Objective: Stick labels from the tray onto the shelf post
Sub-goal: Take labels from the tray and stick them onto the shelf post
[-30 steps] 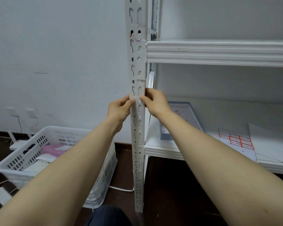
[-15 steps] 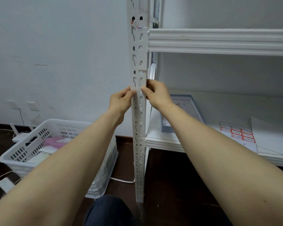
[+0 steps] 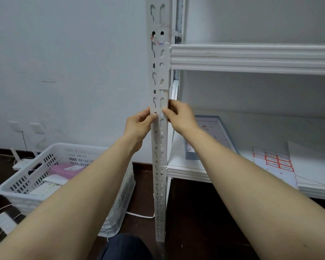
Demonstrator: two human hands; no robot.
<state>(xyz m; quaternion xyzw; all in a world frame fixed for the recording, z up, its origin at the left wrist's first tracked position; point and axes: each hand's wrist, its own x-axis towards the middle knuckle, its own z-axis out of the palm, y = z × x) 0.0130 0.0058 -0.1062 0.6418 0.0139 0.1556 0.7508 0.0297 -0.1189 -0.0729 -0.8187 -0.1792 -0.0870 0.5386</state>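
A white perforated shelf post point(image 3: 160, 76) stands upright in the middle of the view. A small white label point(image 3: 157, 110) lies across the post at mid height. My left hand point(image 3: 139, 125) pinches its left end against the post's left edge with thumb and curled fingers. My right hand point(image 3: 178, 116) pinches the right end with the thumb on the post's front. Another white label point(image 3: 163, 89) sits a little higher on the post. A sheet of red-bordered labels point(image 3: 273, 161) lies on the lower shelf at the right.
A white slotted basket point(image 3: 68, 154) with a pink box and papers stands on the dark floor at the left, with cables beside it. A grey-framed tray point(image 3: 210, 134) lies on the lower shelf point(image 3: 188, 172). The upper shelf beam point(image 3: 251, 57) runs right from the post.
The view has shifted slightly. Both hands stay at the same spot on the post, pressing the label there.
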